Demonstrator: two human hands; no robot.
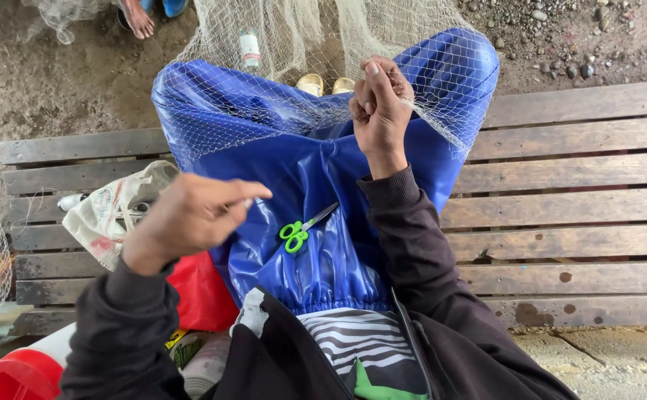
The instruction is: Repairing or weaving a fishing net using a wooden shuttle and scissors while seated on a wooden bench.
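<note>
Saw a thin white fishing net (264, 96) spread over two knees wrapped in shiny blue waterproof trousers (316, 178). Looked soft and see-through, with small diamond holes. Lay at 12 o'clock, bunched up high and hanging down over both knees.

Found the right hand (380, 104) at 1 o'clock, fingers pressed together in a fist, pinching a bit of the net at the right knee. Found the left hand (190, 218) at 9 o'clock, held up over the lap, thumb and finger pressed together on something tiny and pale. Could not tell what it was. Wore dark long sleeves on both arms.

Spotted small scissors with green handles (299, 232) resting in the fold of the blue trousers, right in the middle, between the two hands and touching neither.

Sat on a bench of grey wooden slats (575, 200). Noticed a crumpled white bag (109, 211) on the slats at 9 o'clock, just beside the left hand. Noticed something red (201, 292) under the left arm, and a red and white tub (24, 370) at 7 o'clock. Saw a small bottle (249, 48) through the net at 12 o'clock, and somebody else's bare foot (138, 16) on the dirt at 11 o'clock. Had a striped shirt (360, 341) at 6 o'clock.
</note>
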